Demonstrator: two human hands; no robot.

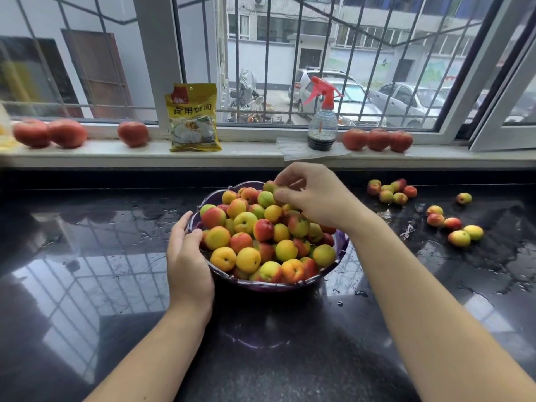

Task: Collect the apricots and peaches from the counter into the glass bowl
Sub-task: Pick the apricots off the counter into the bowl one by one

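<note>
Purple-tinted glass bowl (343, 246), heaped with apricots (249, 227), stands mid-counter (87, 256) on wet black stone. The left hand (188, 262) cups the near-left rim with relaxed fingers, steadying it. The right hand (313, 192) hovers over the far side of the heap, fingertips pinched on a small greenish fruit (280, 189); whether it has been set down yet cannot be told. To place it well, the fruit should be lowered into a hollow between neighbours and released only once it rests, since the pile stands above the rim and a dropped piece would likely roll off. More loose fruit (391, 191) lies to the right, in one cluster near the wall and a scatter (459, 227) beyond it. Larger peaches (377, 139) sit along the sill (246, 155).
</note>
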